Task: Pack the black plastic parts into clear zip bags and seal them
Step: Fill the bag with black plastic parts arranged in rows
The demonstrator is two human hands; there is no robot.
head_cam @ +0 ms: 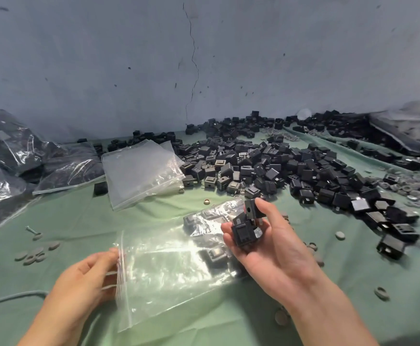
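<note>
A clear zip bag (171,268) lies on the green cloth in front of me, with a few black parts visible inside near its far end. My left hand (86,280) grips the bag's zip edge at the left. My right hand (266,248) is palm up just right of the bag and holds a small cluster of black plastic parts (246,228) between thumb and fingers. A large pile of loose black parts (291,168) spreads across the cloth behind and to the right.
A stack of empty clear bags (141,171) lies at centre left. Filled bags (16,156) are heaped at the far left. Grey washers (36,253) and a brass ring (207,201) are scattered about. A cracked grey wall (191,58) closes the back.
</note>
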